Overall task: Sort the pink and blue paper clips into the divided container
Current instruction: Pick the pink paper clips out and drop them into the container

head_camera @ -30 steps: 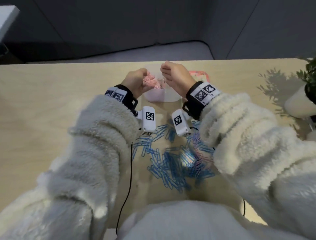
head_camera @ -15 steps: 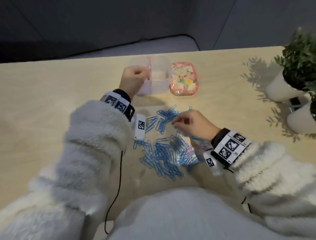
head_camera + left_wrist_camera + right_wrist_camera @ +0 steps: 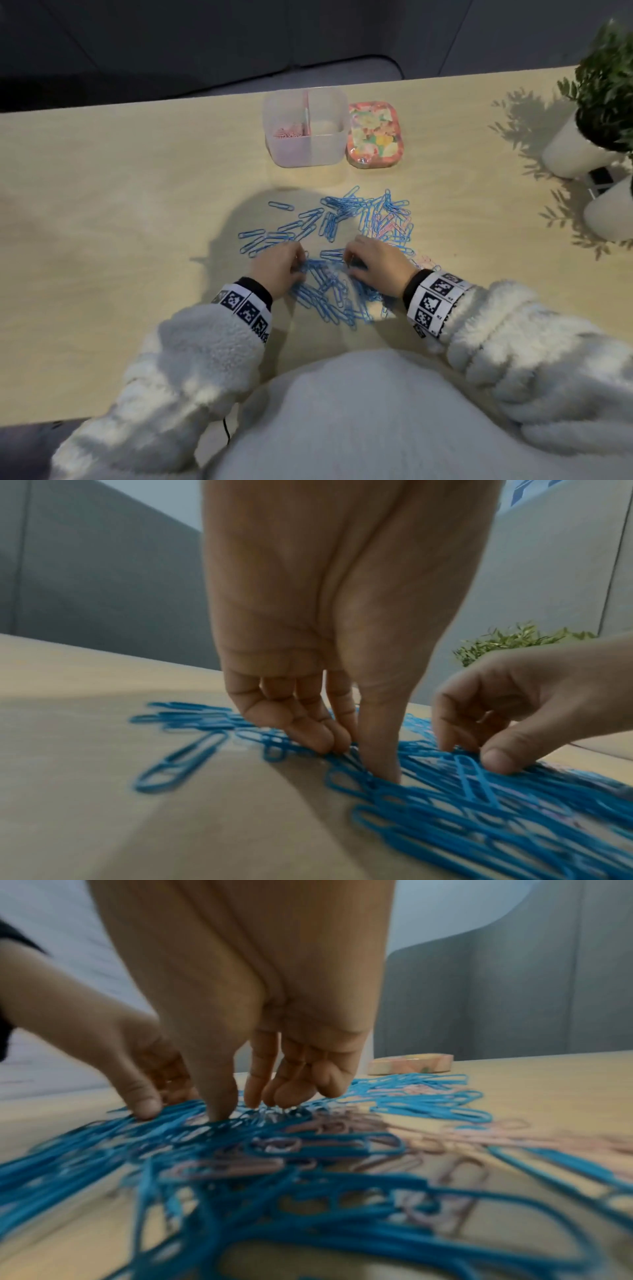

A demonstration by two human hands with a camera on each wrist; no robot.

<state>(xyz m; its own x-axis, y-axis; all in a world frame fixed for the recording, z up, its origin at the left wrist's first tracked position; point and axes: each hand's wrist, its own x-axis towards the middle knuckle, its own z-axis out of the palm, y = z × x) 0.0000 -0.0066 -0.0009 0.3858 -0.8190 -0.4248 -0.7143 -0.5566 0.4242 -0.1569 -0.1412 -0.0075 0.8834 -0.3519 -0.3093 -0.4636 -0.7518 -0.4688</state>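
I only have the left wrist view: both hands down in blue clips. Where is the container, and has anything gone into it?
Observer: The head view shows the container at the table's far side, with pink clips in its left compartment.
Operator: And the right compartment?
Observer: No blue shows in it.
Operator: Any pink left on the table?
Observer: Yes. The right wrist view shows loose pink clips mixed among the blue clips by the right hand.

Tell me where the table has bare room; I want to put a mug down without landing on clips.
Bare table lies left of the divided container and the paper clips. A narrower bare strip runs between the floral lid and the plant pots. It is crowded around both hands, amid the clips.
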